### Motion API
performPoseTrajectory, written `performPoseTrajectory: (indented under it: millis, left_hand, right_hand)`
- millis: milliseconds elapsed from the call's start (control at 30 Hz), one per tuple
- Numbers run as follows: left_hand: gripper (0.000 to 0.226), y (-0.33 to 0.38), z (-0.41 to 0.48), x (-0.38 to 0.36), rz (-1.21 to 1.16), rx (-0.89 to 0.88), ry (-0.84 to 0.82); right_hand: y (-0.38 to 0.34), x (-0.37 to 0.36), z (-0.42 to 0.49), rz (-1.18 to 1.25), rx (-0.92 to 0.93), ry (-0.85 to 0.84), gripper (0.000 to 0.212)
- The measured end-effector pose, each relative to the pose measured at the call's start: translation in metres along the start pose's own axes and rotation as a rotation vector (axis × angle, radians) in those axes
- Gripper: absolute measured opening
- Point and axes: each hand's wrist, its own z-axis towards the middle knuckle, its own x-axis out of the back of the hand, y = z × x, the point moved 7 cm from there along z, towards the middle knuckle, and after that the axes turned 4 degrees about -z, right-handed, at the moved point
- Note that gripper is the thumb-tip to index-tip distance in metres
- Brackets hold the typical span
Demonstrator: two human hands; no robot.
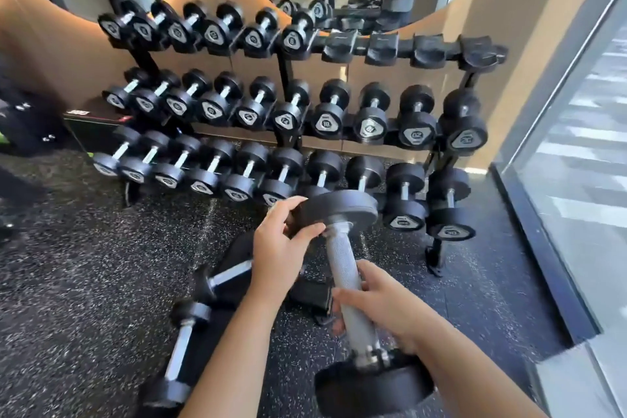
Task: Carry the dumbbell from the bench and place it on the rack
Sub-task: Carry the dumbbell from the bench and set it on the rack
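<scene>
Dumbbell transfer, mid-carry: you are holding the black rubber-headed dumbbell with the knurled steel handle (pixel 342 268) in the air in front of the three-tier black steel dumbbell rack (pixel 291 68), clear of the speckled black rubber floor (pixel 84 265) and not yet resting in any cradle. Your left hand (pixel 278 248) is curling its fingers and thumb around the edge of the far head, closed on it, while your right hand (pixel 380 302) is wrapping the lower part of the handle just above the near head, also closed. You are keeping the bar tilted, far head up and toward the rack, near head low and close to your body. Judging by this, the lift from the bench is done and the placing is what is left. The lower two tiers are looking full; the empty black moulded cradles (pixel 410 47) are sitting on the right half of the top tier, so the dumbbell probably needs raising and levelling before it can go down there. Two smaller chrome-handled dumbbells (pixel 183 346) are lying on the floor to your left.
</scene>
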Motion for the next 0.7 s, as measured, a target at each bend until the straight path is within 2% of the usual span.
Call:
performPoseTrajectory:
  millis: [333, 500, 700]
  left_hand:
    - [0.041, -0.053, 0.149, -0.087, -0.297, 0.057, -0.101]
    - [0.036, -0.086, 0.248, -0.111, -0.325, 0.040, -0.151]
    - [0.039, -0.127, 0.342, -0.147, -0.307, 0.103, -0.186]
  right_hand:
    - [-0.041, 0.093, 0.128, 0.112, -0.057, 0.142, 0.022]
    - [-0.079, 0.126, 0.215, 0.116, -0.083, 0.178, 0.029]
    - [-0.114, 0.165, 0.295, 0.109, -0.119, 0.204, 0.023]
